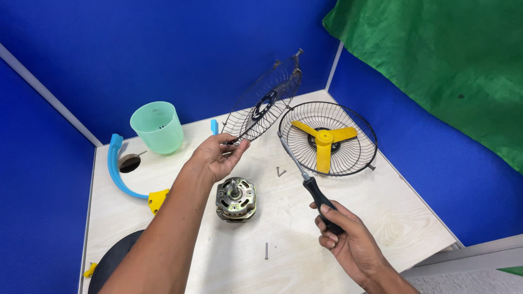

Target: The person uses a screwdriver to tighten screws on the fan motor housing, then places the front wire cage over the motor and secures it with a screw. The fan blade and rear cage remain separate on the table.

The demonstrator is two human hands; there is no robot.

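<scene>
My left hand (217,158) grips the lower rim of a black wire fan guard (265,99) and holds it tilted up above the table. My right hand (348,238) is closed around the black handle of a screwdriver (305,177), whose metal shaft points up and left toward the guards. A second wire guard (348,159) lies flat on the table to the right, with a yellow three-blade fan blade (323,140) resting inside it. A metal fan motor (235,198) stands on the table just below my left hand.
A light green plastic cup (158,127) stands at the back left. A blue curved plastic piece (115,169) with a yellow end lies on the left. A loose screw (266,250) and a small bent metal piece (280,172) lie on the wooden table (392,218). Blue walls surround it; a green cloth (436,60) hangs at right.
</scene>
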